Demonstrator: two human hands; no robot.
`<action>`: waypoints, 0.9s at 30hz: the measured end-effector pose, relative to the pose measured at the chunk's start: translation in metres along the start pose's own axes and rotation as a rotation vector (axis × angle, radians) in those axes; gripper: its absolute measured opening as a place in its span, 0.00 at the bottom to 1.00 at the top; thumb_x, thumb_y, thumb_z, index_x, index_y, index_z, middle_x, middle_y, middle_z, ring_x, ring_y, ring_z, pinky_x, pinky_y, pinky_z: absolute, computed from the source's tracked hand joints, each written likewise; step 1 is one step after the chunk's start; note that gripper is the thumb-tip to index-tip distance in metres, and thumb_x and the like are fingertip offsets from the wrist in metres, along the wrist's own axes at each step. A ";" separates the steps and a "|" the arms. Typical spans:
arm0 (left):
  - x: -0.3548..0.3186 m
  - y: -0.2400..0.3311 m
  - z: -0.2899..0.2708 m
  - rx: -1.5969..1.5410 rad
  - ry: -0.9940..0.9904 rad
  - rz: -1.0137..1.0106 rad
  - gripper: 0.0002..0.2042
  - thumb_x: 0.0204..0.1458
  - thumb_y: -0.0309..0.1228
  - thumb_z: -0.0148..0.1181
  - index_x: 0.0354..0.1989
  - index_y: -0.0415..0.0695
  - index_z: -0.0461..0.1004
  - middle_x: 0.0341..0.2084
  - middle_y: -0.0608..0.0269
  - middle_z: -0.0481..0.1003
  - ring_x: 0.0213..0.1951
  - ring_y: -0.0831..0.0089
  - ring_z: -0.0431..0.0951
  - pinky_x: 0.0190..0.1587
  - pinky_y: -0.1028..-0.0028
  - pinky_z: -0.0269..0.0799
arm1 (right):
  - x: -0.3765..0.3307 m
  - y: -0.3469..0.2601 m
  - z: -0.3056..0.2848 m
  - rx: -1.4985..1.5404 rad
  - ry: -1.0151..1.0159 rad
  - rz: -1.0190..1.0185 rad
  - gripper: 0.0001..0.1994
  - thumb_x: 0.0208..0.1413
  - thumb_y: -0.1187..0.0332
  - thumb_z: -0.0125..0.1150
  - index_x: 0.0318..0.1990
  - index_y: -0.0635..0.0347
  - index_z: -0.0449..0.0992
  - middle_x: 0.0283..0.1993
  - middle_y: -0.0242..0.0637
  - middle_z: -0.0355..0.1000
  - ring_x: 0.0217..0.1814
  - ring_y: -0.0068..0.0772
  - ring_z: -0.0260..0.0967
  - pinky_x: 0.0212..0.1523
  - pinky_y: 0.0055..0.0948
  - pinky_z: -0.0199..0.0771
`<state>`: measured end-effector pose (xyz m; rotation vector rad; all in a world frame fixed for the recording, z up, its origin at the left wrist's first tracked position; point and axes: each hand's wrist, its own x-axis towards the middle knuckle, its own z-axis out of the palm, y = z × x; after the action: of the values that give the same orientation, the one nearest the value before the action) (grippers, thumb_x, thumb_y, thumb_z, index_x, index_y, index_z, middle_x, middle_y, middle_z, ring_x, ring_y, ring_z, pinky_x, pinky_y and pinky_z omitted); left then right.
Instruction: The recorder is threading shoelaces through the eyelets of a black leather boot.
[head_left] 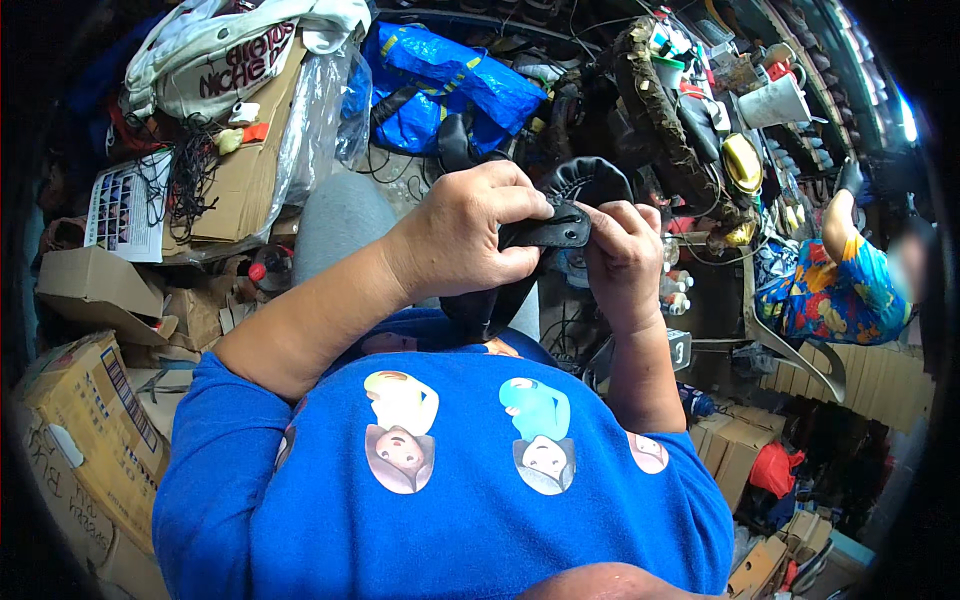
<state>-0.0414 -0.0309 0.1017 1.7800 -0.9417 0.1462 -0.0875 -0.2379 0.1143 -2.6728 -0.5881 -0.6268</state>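
In front of my chest I hold a black leather-like item (597, 182) with a gathered, puckered edge. Its exact kind I cannot make out. My left hand (465, 232) is closed on its flat tab (560, 234), which shows small round holes; thumb lies below and fingers above. At the tab's right end my right hand (625, 262) pinches the item, fingers curled and fingertips near the holes. Part of the dark material hangs below my left hand toward my lap, partly hidden by that hand. Whether a small tool sits between the fingertips cannot be seen.
Beyond my hands lies a blue bag (440, 85). Cardboard and a white cloth bag (215, 65) stand far left, cartons (95, 410) nearer left. A cluttered round stand (650, 110) holds a white mug (775, 103). Another person in a bright patterned shirt (835, 295) is at right.
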 end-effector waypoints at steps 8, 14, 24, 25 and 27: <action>-0.001 -0.001 0.005 -0.017 -0.007 0.001 0.15 0.32 0.24 0.63 0.34 0.40 0.78 0.30 0.54 0.76 0.32 0.63 0.79 0.37 0.72 0.75 | -0.018 0.020 0.032 0.376 0.057 0.118 0.15 0.34 0.81 0.57 0.33 0.55 0.78 0.28 0.31 0.72 0.32 0.32 0.68 0.37 0.29 0.62; -0.003 -0.005 0.011 -0.030 0.012 -0.005 0.14 0.32 0.24 0.63 0.34 0.40 0.78 0.29 0.54 0.76 0.33 0.63 0.78 0.39 0.72 0.74 | -0.028 0.014 0.045 0.711 0.098 0.415 0.12 0.38 0.82 0.61 0.34 0.58 0.79 0.29 0.34 0.73 0.33 0.32 0.69 0.37 0.26 0.68; -0.010 -0.017 0.020 -0.067 0.107 -0.099 0.12 0.33 0.23 0.63 0.32 0.38 0.78 0.28 0.55 0.76 0.32 0.65 0.78 0.37 0.73 0.72 | -0.046 0.003 0.050 0.532 0.127 0.528 0.08 0.44 0.78 0.66 0.34 0.60 0.78 0.27 0.32 0.69 0.30 0.23 0.67 0.31 0.20 0.67; -0.010 -0.018 0.021 -0.066 0.106 -0.100 0.12 0.33 0.23 0.63 0.32 0.38 0.78 0.28 0.55 0.76 0.32 0.65 0.78 0.37 0.73 0.72 | -0.047 0.003 0.055 0.582 0.146 0.521 0.07 0.45 0.79 0.65 0.34 0.62 0.78 0.27 0.30 0.68 0.30 0.21 0.66 0.34 0.19 0.66; -0.010 -0.019 0.023 -0.061 0.106 -0.134 0.12 0.33 0.23 0.64 0.32 0.39 0.78 0.28 0.55 0.76 0.31 0.65 0.78 0.36 0.73 0.72 | -0.050 0.001 0.067 0.756 0.198 0.602 0.07 0.46 0.79 0.64 0.34 0.63 0.77 0.27 0.30 0.68 0.31 0.21 0.66 0.36 0.19 0.66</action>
<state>-0.0430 -0.0425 0.0724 1.7552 -0.7419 0.1235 -0.1047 -0.2274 0.0338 -1.8904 0.0595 -0.3759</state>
